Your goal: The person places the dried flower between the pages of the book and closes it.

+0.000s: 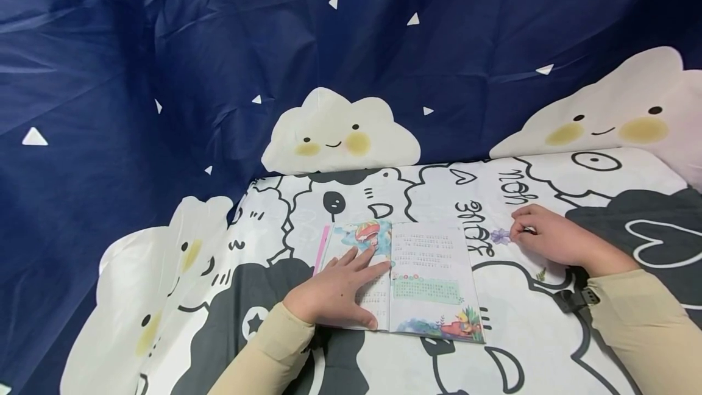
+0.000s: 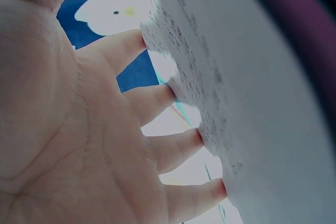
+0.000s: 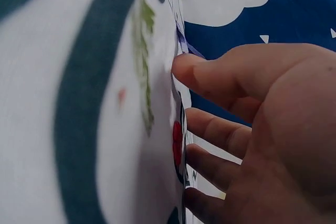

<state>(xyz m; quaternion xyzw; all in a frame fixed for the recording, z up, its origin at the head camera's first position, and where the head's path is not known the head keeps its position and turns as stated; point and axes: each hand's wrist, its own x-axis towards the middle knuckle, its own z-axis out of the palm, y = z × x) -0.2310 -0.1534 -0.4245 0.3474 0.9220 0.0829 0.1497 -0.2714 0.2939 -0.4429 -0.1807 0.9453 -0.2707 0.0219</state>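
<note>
Head view shows your left hand (image 1: pixel 337 288) lying flat on the left page of the open picture book (image 1: pixel 403 279), fingers straight and a little spread, holding nothing. That flat press looks meant to keep the page down so the book stays open on the cloth. In the left wrist view your fingertips (image 2: pixel 198 136) meet the printed page along its edge, palm lifted slightly off it, so the load seems to sit on the fingertips.

Your right hand (image 1: pixel 551 236) rests on the patterned cloth (image 1: pixel 548 316) just right of the book, apart from it. Its fingers are curled in toward a small purple flower shape (image 1: pixel 500 236) lying at the fingertips. In the right wrist view the thumb (image 3: pixel 210 77) presses on the cloth beside something thin and purple, but I cannot tell whether you pinch the flower or only touch it.

The book lies near the middle of the cloth, spine running away from you, with a pink edge (image 1: pixel 322 249) showing past its left side. Behind it hangs a dark blue backdrop (image 1: pixel 219 47) printed with smiling clouds.
</note>
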